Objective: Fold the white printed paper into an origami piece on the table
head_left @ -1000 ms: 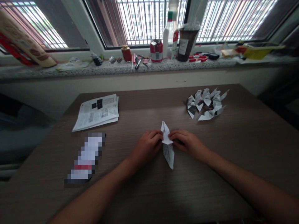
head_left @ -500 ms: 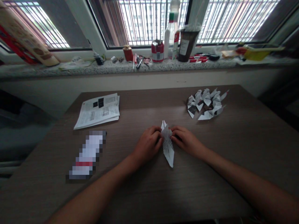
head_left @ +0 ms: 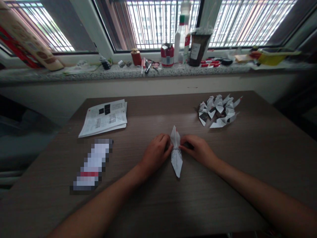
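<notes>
A narrow folded piece of printed paper (head_left: 176,161) points lengthwise away from me in the middle of the brown table (head_left: 148,205). My left hand (head_left: 157,150) pinches its left edge near the middle. On the opposite edge, my right hand (head_left: 195,148) grips it between thumb and fingers. The paper has a pointed tip at each end and a crease across its middle. At the back right of the table lies a ring of folded paper pieces (head_left: 219,107).
A stack of printed sheets (head_left: 106,119) lies at the back left, with a pixelated phone-like object (head_left: 92,165) nearer me. Along the windowsill (head_left: 119,74) stand a red can (head_left: 167,55), a clear bottle (head_left: 177,43), a dark cup (head_left: 197,49) and small items.
The folded paper's upper flap now points away from me, and a crease shows across the middle. Its near tip has shifted slightly left. Both hands have barely moved.
</notes>
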Action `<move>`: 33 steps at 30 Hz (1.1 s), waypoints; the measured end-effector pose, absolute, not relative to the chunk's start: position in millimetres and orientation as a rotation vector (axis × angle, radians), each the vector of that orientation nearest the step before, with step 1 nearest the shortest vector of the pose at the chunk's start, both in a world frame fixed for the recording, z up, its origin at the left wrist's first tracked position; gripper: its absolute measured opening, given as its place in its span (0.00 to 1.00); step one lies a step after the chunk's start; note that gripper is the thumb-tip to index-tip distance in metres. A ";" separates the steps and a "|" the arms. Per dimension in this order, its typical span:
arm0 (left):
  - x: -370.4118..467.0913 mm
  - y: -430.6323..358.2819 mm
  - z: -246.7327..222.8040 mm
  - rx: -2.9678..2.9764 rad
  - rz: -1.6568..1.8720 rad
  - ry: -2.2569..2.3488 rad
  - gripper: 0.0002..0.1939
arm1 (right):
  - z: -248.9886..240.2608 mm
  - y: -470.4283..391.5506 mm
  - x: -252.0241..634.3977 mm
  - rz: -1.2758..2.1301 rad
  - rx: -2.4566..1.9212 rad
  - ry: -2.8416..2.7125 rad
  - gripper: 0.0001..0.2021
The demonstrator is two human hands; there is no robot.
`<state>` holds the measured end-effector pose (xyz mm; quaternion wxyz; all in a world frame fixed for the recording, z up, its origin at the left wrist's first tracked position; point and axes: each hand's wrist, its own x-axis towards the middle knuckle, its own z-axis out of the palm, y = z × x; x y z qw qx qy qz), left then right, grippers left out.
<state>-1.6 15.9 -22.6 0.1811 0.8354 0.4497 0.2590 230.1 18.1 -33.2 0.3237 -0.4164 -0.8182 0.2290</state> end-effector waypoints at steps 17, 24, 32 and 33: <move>-2.4 7.6 -19.1 2.549 0.681 1.276 0.09 | -36.1 14.2 232.5 0.392 -0.996 -2.219 0.03; -3.3 6.1 -15.7 2.567 0.633 1.324 0.13 | -27.8 11.4 232.4 0.311 -0.994 -2.360 0.06; -7.9 3.5 -12.6 2.586 0.612 1.393 0.17 | -19.8 7.1 231.2 0.257 -0.925 -2.467 0.14; -8.4 3.5 -12.8 2.583 0.606 1.400 0.16 | -19.9 6.7 231.2 0.250 -0.922 -2.472 0.15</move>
